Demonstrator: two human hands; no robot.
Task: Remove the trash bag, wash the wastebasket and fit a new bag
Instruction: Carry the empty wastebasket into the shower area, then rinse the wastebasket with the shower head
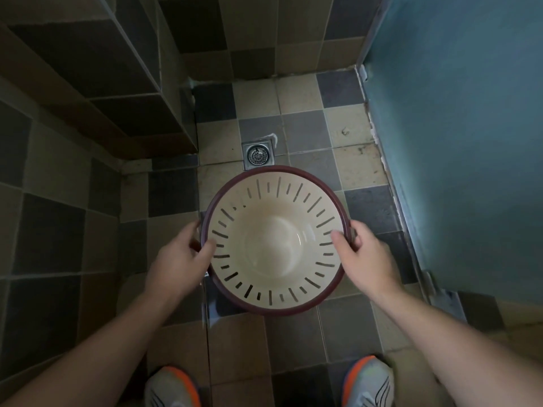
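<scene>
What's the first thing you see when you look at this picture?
The round cream wastebasket with slits and a dark red rim, right in the middle with no bag inside. The left hand and right hand grip its rim on opposite sides. Just beyond it, a metal floor drain sits in the checkered tiles.

both forearms are bare, no sleeves showing. left shoe (172, 387) and right shoe (367, 383) are grey sneakers with orange trim and dark stripes on the sides.
</scene>
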